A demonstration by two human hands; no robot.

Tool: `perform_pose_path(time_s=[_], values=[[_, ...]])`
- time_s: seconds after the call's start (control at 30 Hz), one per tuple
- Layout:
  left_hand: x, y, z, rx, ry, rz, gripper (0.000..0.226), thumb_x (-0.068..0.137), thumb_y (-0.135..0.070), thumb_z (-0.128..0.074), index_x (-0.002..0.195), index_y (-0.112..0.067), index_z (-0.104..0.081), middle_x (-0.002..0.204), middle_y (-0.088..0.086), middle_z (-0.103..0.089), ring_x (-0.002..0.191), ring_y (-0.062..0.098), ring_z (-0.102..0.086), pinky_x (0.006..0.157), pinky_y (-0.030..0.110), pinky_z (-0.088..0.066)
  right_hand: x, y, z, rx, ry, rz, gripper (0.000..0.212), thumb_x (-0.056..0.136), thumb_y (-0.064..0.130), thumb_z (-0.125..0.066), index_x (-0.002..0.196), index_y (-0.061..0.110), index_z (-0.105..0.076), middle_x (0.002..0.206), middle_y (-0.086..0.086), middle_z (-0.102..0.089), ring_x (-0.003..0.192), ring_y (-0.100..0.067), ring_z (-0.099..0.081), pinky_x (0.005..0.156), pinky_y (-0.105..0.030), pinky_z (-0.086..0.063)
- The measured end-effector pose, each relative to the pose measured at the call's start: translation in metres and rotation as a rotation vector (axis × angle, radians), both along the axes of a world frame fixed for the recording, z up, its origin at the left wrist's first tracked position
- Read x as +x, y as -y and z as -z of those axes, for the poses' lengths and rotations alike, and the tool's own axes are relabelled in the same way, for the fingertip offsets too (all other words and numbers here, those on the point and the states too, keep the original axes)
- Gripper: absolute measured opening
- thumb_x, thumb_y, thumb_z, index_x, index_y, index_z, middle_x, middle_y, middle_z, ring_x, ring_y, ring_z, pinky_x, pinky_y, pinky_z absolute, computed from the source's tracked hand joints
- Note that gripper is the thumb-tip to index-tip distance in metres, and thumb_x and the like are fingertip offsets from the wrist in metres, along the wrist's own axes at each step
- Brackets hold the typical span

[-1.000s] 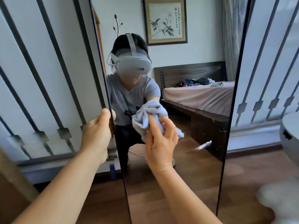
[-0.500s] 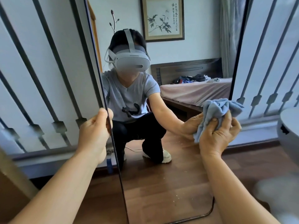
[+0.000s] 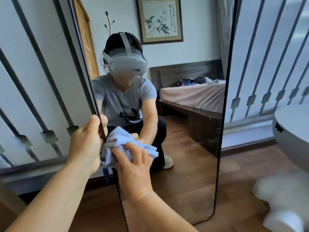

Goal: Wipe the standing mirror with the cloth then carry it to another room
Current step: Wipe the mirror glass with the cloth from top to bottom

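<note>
A tall standing mirror (image 3: 192, 173) with a thin black frame stands on the wooden floor in front of me, against a barred glass wall. My left hand (image 3: 85, 144) grips the mirror's left edge at about mid-height. My right hand (image 3: 133, 169) presses a crumpled light blue cloth (image 3: 120, 139) onto the glass, right beside the left edge and touching my left hand. The mirror reflects a crouching person with a headset, a bed and a framed picture.
A round white table (image 3: 292, 131) stands at the right edge. A blurred white object (image 3: 282, 206) lies on the wooden floor (image 3: 242, 164) at lower right. Behind the mirror runs a glass wall with dark metal bars (image 3: 33, 81).
My right hand has swept the cloth from the mirror's right edge across the glass to its left edge and lower. My left hand stays on the frame.
</note>
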State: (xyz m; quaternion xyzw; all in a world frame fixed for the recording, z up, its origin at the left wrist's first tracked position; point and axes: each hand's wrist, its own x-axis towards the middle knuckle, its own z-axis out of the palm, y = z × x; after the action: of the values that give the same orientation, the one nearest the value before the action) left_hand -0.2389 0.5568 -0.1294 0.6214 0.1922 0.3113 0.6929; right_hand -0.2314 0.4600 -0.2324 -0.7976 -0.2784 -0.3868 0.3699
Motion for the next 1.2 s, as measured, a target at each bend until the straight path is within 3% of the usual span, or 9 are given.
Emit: perform_pose_path(time_s=[0.13, 0.27, 0.47, 0.6, 0.73, 0.87, 0.97, 1.07, 1.2], values=[[-0.002, -0.001, 0.005, 0.000, -0.018, 0.002, 0.025, 0.083, -0.035, -0.052, 0.075, -0.024, -0.073, 0.088, 0.003, -0.068, 0.083, 0.017, -0.064, 0.079, 0.031, -0.051, -0.001, 0.005, -0.002, -0.012, -0.031, -0.086, 0.042, 0.081, 0.025, -0.055, 0.118, 0.041, -0.044, 0.120, 0.010, -0.034, 0.104, -0.016, -0.041, 0.088, -0.035, -0.038], [-0.006, 0.004, 0.017, 0.009, -0.018, 0.008, 0.029, 0.088, -0.037, -0.050, 0.086, -0.020, -0.073, 0.097, 0.005, -0.065, 0.090, 0.020, -0.058, 0.080, 0.033, -0.043, 0.027, 0.041, -0.014, 0.161, -0.034, 0.009, 0.034, 0.079, 0.014, -0.056, 0.110, 0.029, -0.054, 0.107, -0.005, -0.050, 0.092, -0.027, -0.050, 0.076, -0.042, -0.045], [-0.012, 0.004, 0.028, 0.008, -0.047, -0.008, 0.028, 0.087, -0.040, -0.053, 0.091, -0.022, -0.074, 0.099, 0.003, -0.069, 0.096, 0.023, -0.063, 0.096, 0.041, -0.045, 0.077, 0.125, -0.007, 0.538, -0.157, 0.279, 0.042, 0.083, 0.020, -0.050, 0.121, 0.002, -0.051, 0.113, -0.029, -0.043, 0.106, -0.026, -0.037, 0.093, -0.020, -0.025], [-0.013, 0.006, 0.030, 0.022, -0.057, -0.029, 0.031, 0.086, -0.044, -0.051, 0.093, -0.024, -0.074, 0.102, 0.002, -0.072, 0.099, 0.024, -0.065, 0.097, 0.042, -0.045, 0.088, 0.165, 0.007, 0.661, -0.277, 0.342, 0.052, 0.080, 0.013, -0.044, 0.131, 0.005, -0.042, 0.121, -0.032, -0.034, 0.112, -0.025, -0.032, 0.091, 0.001, -0.015], [-0.013, 0.009, 0.030, 0.019, -0.051, -0.024, 0.038, 0.089, -0.047, -0.042, 0.091, -0.027, -0.074, 0.100, 0.001, -0.071, 0.092, 0.019, -0.061, 0.086, 0.036, -0.044, 0.084, 0.156, 0.008, 0.681, -0.321, 0.350, 0.051, 0.083, 0.012, -0.047, 0.133, 0.009, -0.040, 0.124, -0.029, -0.033, 0.114, -0.030, -0.034, 0.092, -0.007, -0.019], [-0.012, 0.010, 0.029, 0.020, -0.068, -0.033, 0.042, 0.091, -0.047, -0.036, 0.094, -0.028, -0.073, 0.104, -0.003, -0.072, 0.101, 0.019, -0.064, 0.097, 0.039, -0.045, 0.063, 0.115, 0.000, 0.559, -0.254, 0.285, 0.049, 0.081, -0.004, -0.060, 0.127, 0.000, -0.046, 0.121, -0.029, -0.037, 0.110, -0.023, -0.035, 0.093, -0.014, -0.022], [-0.012, 0.012, 0.028, 0.025, -0.068, -0.026, 0.042, 0.092, -0.046, -0.035, 0.089, -0.030, -0.073, 0.102, -0.005, -0.072, 0.102, 0.017, -0.064, 0.099, 0.038, -0.045, 0.040, 0.077, -0.007, 0.421, -0.153, 0.144, 0.047, 0.073, -0.009, -0.067, 0.115, 0.010, -0.055, 0.111, -0.010, -0.043, 0.099, -0.007, -0.034, 0.095, -0.007, -0.025], [-0.014, 0.010, 0.027, 0.009, -0.077, -0.011, 0.043, 0.092, -0.045, -0.034, 0.094, -0.025, -0.072, 0.105, 0.000, -0.071, 0.104, 0.022, -0.064, 0.099, 0.040, -0.045, 0.009, 0.036, -0.002, 0.081, -0.049, -0.060, 0.039, 0.079, 0.008, -0.061, 0.114, 0.025, -0.059, 0.109, -0.006, -0.052, 0.094, -0.020, -0.049, 0.085, -0.034, -0.046], [-0.016, 0.006, 0.025, -0.020, -0.082, 0.061, 0.050, 0.093, -0.046, -0.031, 0.108, -0.016, -0.068, 0.101, 0.000, -0.069, 0.092, 0.012, -0.066, 0.080, 0.030, -0.050, -0.008, 0.010, 0.017, -0.129, 0.065, -0.156, 0.035, 0.081, 0.023, -0.061, 0.113, 0.035, -0.058, 0.114, 0.005, -0.042, 0.088, -0.018, -0.053, 0.074, -0.028, -0.045]])
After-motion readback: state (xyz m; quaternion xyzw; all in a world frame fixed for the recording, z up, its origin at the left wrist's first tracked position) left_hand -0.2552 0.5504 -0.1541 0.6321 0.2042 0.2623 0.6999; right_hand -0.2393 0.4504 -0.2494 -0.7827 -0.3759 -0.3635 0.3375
